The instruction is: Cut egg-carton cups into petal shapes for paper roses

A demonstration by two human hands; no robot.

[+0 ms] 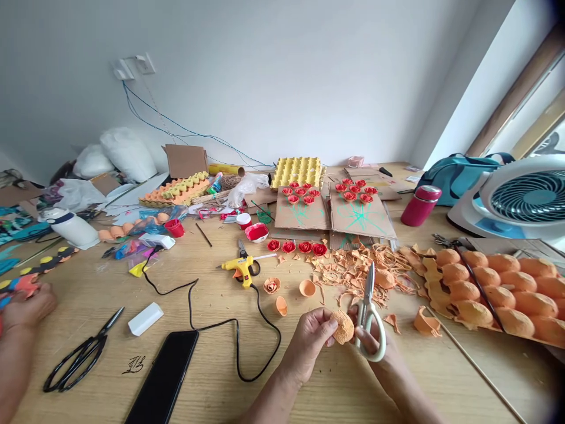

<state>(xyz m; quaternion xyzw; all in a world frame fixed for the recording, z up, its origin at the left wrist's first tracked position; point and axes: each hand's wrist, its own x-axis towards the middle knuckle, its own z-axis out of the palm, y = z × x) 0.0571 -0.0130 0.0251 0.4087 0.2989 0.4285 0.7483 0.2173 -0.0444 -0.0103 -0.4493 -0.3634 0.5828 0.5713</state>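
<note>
Pinched in my left hand point(309, 338) is an orange egg-carton cup point(343, 327), its rough pulp side toward me. My right hand point(375, 347) has white-handled scissors point(369, 315) in its grip, blades pointing up and away, and its fingertips are beside the cup. Beyond my hands lie a cut cup point(308, 288), a smaller cup piece point(281, 306) and an orange paper-pulp rose point(272, 285). A heap of orange scraps point(353, 271) spreads behind the scissors. To the right stands a ragged cup piece point(427, 323) near the orange egg carton point(498, 288).
A yellow glue gun point(242, 270) trails a black cord across the table. Black scissors point(83, 353) and a phone point(163, 377) lie left. Red roses point(304, 247) line up before cardboard sheets point(304, 215). A fan point(525, 197) stands right. Another person's hand point(33, 309) is at far left.
</note>
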